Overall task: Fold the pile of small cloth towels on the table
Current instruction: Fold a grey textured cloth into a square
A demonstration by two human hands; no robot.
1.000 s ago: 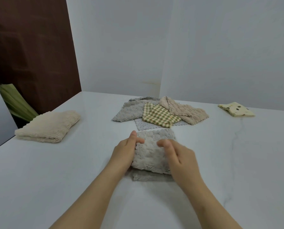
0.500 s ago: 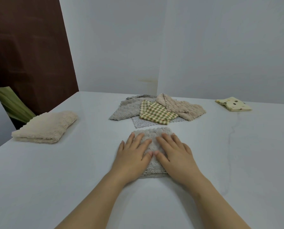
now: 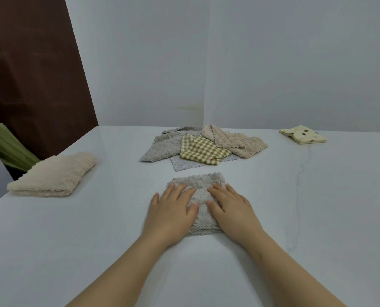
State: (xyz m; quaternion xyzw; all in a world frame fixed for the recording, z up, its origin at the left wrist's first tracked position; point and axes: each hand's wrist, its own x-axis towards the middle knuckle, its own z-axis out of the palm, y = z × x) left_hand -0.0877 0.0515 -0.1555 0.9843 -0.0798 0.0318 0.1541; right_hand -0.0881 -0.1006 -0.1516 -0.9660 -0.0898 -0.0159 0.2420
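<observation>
A folded grey fluffy towel (image 3: 201,185) lies on the white table (image 3: 295,218) just in front of me. My left hand (image 3: 171,209) presses flat on its left half, fingers straight. On the right half my right hand (image 3: 231,207) lies flat the same way. Behind it sits the unfolded pile: a grey towel (image 3: 162,145), a green-and-yellow checked cloth (image 3: 202,149), a beige textured towel (image 3: 235,140) and a pale grey dotted cloth (image 3: 184,165) underneath.
A folded cream fluffy towel (image 3: 54,173) rests near the table's left edge. A folded yellow cloth with dark spots (image 3: 302,135) lies at the far right by the white wall. A brown panel and something green stand beyond the left edge.
One second ago both hands held the towel's raised near half, folding it forward. They have laid it down and now press flat on the folded towel. Little has moved in the last half second.
</observation>
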